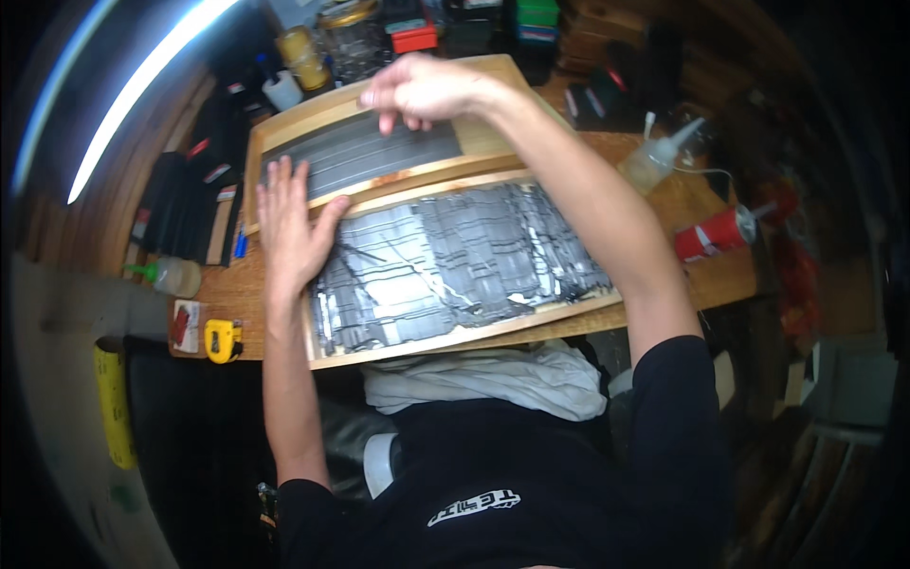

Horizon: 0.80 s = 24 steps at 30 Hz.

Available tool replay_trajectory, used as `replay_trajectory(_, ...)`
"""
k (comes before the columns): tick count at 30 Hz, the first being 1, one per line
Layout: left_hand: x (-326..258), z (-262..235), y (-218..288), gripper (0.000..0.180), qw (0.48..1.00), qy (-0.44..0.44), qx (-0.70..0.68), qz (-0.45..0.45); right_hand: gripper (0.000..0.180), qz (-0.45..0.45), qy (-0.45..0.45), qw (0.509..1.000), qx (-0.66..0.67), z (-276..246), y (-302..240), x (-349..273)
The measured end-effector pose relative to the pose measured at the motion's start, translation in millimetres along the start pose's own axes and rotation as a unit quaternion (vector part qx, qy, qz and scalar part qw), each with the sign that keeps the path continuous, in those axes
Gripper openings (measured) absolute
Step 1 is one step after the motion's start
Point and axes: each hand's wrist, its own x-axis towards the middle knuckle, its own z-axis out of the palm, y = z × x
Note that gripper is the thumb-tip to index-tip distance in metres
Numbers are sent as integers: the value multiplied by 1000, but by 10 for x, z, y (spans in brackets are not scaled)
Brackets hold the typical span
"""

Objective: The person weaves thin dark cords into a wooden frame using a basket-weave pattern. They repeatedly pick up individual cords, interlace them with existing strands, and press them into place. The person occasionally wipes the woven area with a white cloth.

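A shallow wooden frame lies nearest me, full of thin, shiny grey strips in uneven, overlapping rows. Behind it, a second wooden tray holds long dark-grey strips side by side over its left and middle part; pale wood shows at its right. My left hand is open, fingers spread, resting over the left end where the two frames meet. Above the far tray's back edge hovers my right hand, fingers bent downward and blurred; whether they hold something is unclear. My right forearm covers the right ends of both frames.
On the wooden table are a yellow tape measure, a green-tipped bottle, a clear nozzle bottle and a red can. Dark boxes stand left, jars behind. White cloth lies before my lap.
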Motion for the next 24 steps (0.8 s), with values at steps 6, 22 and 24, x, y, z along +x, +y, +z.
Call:
replay_trajectory(6,-39,25,-29,87,999,27,-1,18,24,97,109,951,-272,-921,155,-1455)
replay_trajectory(22,-18,34,-45,78,997,57,-31,46,14,217,356,898,-140,-15,722,-3081)
replay_trajectory(24,-80,-82,68,65,951,96,-291,-28,13,216,372,895,-121,39,756,-3194)
